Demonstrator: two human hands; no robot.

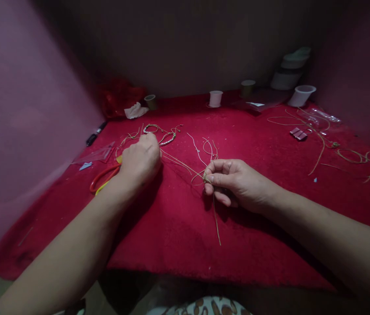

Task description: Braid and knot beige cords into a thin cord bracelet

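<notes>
Thin tan cords (185, 166) stretch between my two hands above the red cloth. My right hand (229, 179) pinches the knotted part of the cords (207, 178) between thumb and fingertips, and one loose end hangs down toward me. My left hand (142, 157) is closed in a fist at the other end of the stretched cords; its fingertips are hidden. Beneath the left wrist lie scissors with red and yellow handles (101, 178), partly covered. Just beyond the left hand is a braided cord bracelet (168, 141). Pale cord ends (198, 149) spread out behind the right hand.
More loose cords (319, 146) lie at the right beside a binder clip (298, 134) and a clear plastic bag (324, 116). Along the back stand a white cup (215, 99), a tilted cup (301, 96) and a red bag (117, 96). A black marker (95, 134) lies left.
</notes>
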